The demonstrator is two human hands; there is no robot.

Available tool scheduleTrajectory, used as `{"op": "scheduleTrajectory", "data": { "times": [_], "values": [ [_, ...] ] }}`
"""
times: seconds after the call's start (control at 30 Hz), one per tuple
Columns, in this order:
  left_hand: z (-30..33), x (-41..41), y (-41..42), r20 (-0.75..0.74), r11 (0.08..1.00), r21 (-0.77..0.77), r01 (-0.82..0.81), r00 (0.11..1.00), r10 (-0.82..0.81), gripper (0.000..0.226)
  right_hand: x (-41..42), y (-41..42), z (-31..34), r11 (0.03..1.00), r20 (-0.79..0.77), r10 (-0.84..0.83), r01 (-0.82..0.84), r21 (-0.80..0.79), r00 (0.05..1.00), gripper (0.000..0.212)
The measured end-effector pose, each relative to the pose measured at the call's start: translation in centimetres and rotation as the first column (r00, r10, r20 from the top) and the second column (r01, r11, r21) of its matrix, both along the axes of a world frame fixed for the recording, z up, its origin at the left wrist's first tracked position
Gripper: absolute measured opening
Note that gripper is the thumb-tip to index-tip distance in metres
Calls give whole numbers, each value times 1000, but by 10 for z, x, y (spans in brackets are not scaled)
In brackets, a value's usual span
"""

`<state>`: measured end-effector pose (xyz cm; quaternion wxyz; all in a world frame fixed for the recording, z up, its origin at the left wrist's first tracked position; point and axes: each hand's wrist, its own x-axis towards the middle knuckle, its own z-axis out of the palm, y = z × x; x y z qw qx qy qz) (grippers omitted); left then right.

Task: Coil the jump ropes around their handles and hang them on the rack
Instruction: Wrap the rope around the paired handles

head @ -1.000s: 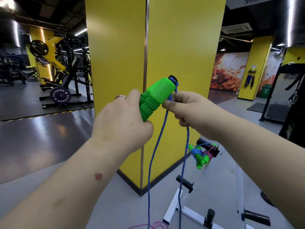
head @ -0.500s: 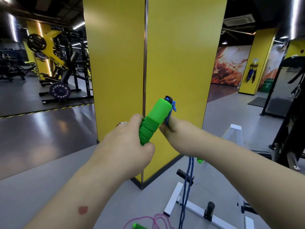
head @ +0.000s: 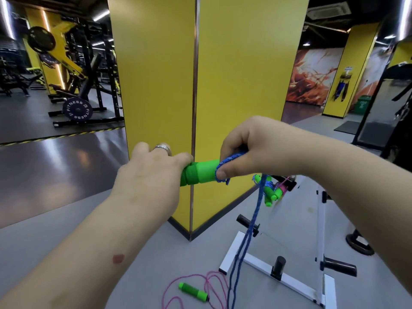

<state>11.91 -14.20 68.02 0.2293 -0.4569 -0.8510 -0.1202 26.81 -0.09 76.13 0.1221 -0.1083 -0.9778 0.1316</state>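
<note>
Rope-winding under way.
Left hand (head: 147, 186) grips green handle (head: 200, 172) steady so right hand (head: 252, 150) can pinch blue rope (head: 256, 210), laying coils.

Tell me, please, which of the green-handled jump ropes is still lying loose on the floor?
The pink rope, sprawled uncoiled on the floor beside the white rack. The blue rope is in hand; other ropes hang coiled on a peg.

The tall yellow square pillar (head: 234, 85) stood close ahead of my hands. Open grey floor (head: 55, 219) lay to my left; the white metal rack (head: 287, 279) with black pegs blocked my lower right.
</note>
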Motion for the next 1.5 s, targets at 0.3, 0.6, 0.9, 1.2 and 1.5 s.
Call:
{"op": "scheduleTrajectory", "data": {
  "times": [0.3, 0.6, 0.9, 1.2, 1.5],
  "values": [
    [7, 15, -9, 188, 933, 126, 338, 915, -357, 50, -12, 30, -24, 365, -206, 174, -257, -895, 963, 9],
    [13, 22, -7, 517, 901, 297, 316, 740, -431, 19, -17, 23, -55, 214, -121, -55, -107, -971, 991, 40],
    [20, 5, 6, 273, 978, 206, -33, 962, -26, 11, -12, -8, -45, 924, 57, -152, 162, -347, 987, 29],
    [10, -3, 4, -33, 994, -86, 70, 997, -73, 42, 1, -9, 12, 998, -175, -17, 7, -60, 984, 13],
    [42, 13, -20, 413, 904, 279, 324, 809, -418, 30, -20, 27, -37, 584, -38, 12, -38, -811, 999, 31]
  ]
}}
